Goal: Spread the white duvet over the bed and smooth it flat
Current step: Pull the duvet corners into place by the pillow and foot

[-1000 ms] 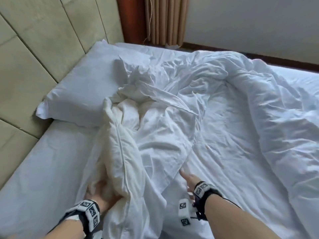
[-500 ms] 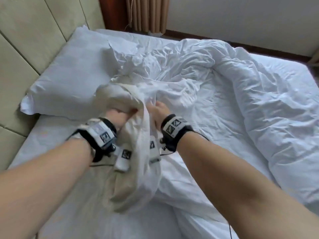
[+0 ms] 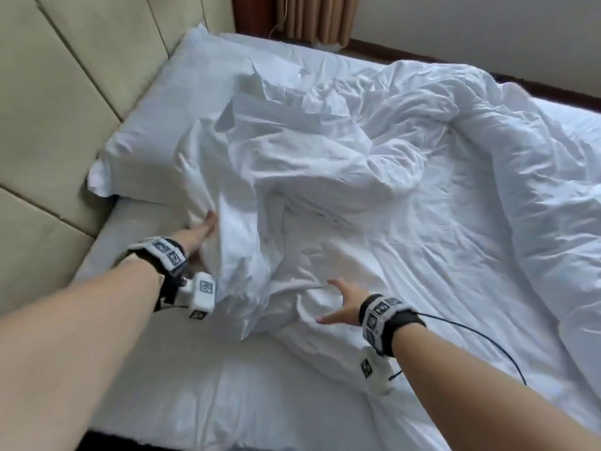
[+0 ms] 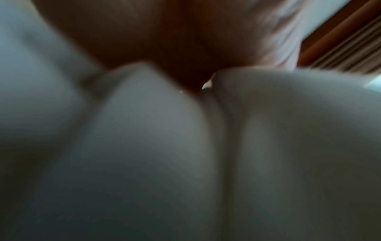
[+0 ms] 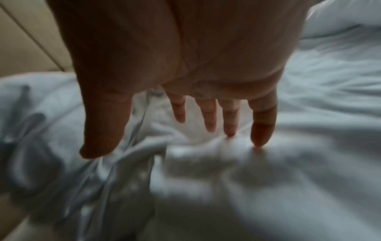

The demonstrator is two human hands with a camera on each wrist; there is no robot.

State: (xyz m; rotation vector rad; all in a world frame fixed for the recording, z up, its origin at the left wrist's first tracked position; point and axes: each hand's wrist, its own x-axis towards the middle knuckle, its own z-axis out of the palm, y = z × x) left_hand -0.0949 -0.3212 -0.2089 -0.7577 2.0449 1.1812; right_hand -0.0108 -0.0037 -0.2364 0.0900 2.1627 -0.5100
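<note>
The white duvet (image 3: 325, 164) lies crumpled across the bed (image 3: 227, 402), with a thick roll along the right side and a raised fold near the pillow. My left hand (image 3: 201, 236) holds that raised fold at its left edge; only the thumb shows, and the fingers are buried in the cloth. In the left wrist view the palm (image 4: 164, 40) presses into bunched duvet (image 4: 154, 130). My right hand (image 3: 327, 301) hovers flat over a wrinkled patch with its fingers spread. In the right wrist view the fingertips (image 5: 259, 140) just touch the duvet (image 5: 226, 179).
A white pillow (image 3: 169, 125) lies against the beige padded headboard (image 3: 65, 109) on the left. Bare sheet shows at the near edge of the bed. Curtains (image 3: 312, 17) and a wooden skirting run along the far wall. A cable trails from my right wrist band (image 3: 383, 317).
Both hands held a bunch of duvet up together; now it has dropped onto the bed. My right hand has let go and moved down to the right, while my left moved left with a fold.
</note>
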